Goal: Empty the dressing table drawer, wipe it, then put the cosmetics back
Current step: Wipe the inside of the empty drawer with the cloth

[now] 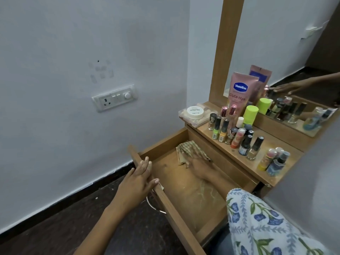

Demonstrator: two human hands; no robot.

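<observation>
Pressing the checked cloth (191, 150) flat-fingered with my right hand (199, 167) at the drawer's (207, 234) far end; my left hand (138, 178), open, steadies the front edge.

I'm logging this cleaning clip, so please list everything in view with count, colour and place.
drawer: one, wood, pulled open
cloth: one, beige checked, inside drawer at far end
small bottles: many, mixed colours, on tabletop
Vaseline tube: one, pink, against mirror
green-capped container: one, beside tube
white jar: one, on clear box, tabletop's left end
mirror: one, wood-framed
wall switch plate: one, white
left hand: open, rests on drawer front
right hand: presses cloth, blurred
</observation>
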